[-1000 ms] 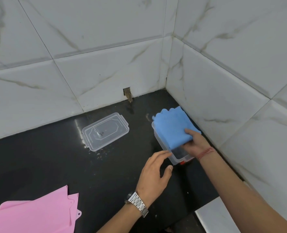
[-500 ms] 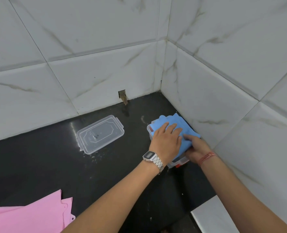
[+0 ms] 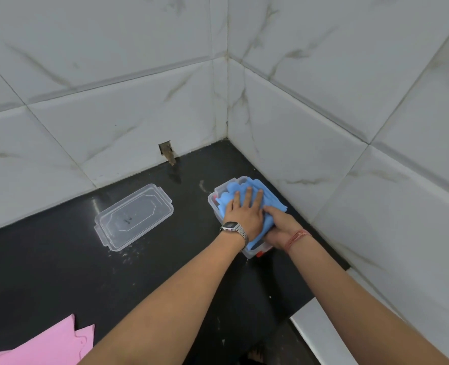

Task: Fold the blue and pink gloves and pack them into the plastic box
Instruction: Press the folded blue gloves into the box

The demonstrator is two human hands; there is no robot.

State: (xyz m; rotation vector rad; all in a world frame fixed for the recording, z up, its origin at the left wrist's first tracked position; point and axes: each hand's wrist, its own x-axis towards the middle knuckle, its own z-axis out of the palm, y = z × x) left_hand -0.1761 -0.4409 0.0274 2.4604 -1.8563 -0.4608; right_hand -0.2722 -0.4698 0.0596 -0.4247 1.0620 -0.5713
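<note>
A clear plastic box (image 3: 213, 202) stands on the black counter close to the right wall. The folded blue glove (image 3: 272, 197) lies in its opening and sticks out over the rim. My left hand (image 3: 244, 213), with a metal watch on the wrist, presses flat on the glove with straight fingers. My right hand (image 3: 280, 225) grips the glove's near end at the box's right side, fingers curled over it. The pink glove (image 3: 46, 346) lies flat at the bottom left corner, away from both hands.
The box's clear lid (image 3: 132, 217) lies upside down on the black counter (image 3: 60, 272), left of the box. White marble tiles form a corner behind and to the right. A small hole in the back wall (image 3: 166, 151) sits above the counter. A white ledge (image 3: 320, 335) borders the counter at lower right.
My left hand moved from the box's near edge onto the blue glove and now presses it down. The glove sits lower in the box. My right hand stayed at the glove's near end.
</note>
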